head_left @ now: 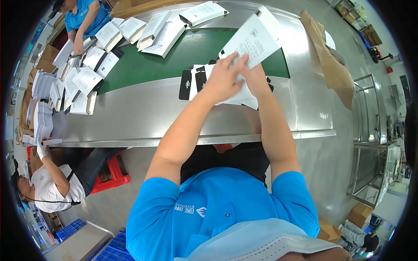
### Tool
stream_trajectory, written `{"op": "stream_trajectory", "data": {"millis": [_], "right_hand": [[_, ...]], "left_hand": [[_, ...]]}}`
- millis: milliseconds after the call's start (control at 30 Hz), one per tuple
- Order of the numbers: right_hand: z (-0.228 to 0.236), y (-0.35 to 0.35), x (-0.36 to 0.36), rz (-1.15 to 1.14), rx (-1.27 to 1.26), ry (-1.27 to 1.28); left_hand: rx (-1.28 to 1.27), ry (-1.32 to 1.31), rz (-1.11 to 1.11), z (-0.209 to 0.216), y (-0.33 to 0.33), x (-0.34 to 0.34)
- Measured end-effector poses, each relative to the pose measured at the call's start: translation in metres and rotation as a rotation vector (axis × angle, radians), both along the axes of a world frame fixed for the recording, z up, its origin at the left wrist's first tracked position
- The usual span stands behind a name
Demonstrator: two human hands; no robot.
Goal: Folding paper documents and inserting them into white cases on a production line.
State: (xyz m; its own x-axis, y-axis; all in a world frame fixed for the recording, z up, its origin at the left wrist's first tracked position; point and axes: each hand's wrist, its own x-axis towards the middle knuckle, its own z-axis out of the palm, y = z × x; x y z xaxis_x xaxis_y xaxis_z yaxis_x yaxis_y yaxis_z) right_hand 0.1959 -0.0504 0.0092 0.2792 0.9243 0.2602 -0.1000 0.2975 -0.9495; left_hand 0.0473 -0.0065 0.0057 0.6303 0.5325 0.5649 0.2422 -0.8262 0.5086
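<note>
Above the far half of the table, a flat white carton [251,45] with small dark print stands tilted, one end flap raised. My left hand [224,81] grips its lower left edge, fingers slightly blurred. Closed on its lower end is my right hand [254,78]. Beneath both hands lies a loose spread of white flat pieces [246,99], partly hidden by my wrists. Black hang-tab pieces [185,85] stick out to the left of them.
A green belt [150,65] runs along the steel table [152,113]. White cartons [87,80] pile up at left, and more lie along the far side. Two people work at the left, one seated on a red stool [112,176]. Brown paper [324,54] hangs over the right end.
</note>
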Motion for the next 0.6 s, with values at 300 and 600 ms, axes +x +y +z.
{"op": "stream_trajectory", "data": {"millis": [300,600], "right_hand": [[0.014,-0.002,0.008,-0.116,-0.243,0.245],[0.007,-0.006,0.031,-0.548,-0.082,-1.234]], "left_hand": [[-0.641,-0.329,0.260,0.014,0.025,-0.023],[-0.682,0.033,-0.013,0.009,0.018,-0.020]]}}
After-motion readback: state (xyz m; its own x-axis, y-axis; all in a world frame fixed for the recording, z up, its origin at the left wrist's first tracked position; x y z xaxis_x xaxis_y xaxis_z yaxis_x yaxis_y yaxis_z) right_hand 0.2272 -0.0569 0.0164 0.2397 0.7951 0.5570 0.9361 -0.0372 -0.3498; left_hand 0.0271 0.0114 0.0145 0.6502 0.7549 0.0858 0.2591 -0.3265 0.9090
